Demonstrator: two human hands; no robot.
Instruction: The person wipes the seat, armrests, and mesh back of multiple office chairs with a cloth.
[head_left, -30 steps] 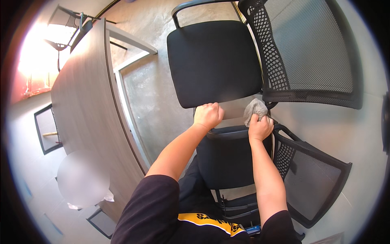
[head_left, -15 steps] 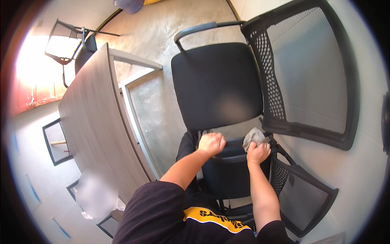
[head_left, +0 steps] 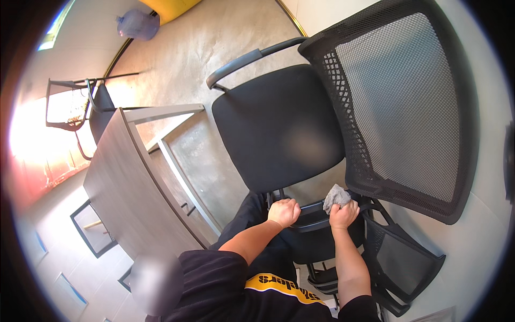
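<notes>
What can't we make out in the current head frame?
Left hand, palm side: head view, hidden by the back of the hand and curled fingers; whether it holds anything is unclear.
Grey cloth, part of it: head view, covered by the right hand.
Yellow object: head view, cut off by the top edge; kind unclear.
Round patch, lower left: head view, blurred, its detail lost.

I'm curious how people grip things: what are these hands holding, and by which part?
The right hand holds the cloth by its near end. Whether the left hand grips anything, I can't tell.
</notes>
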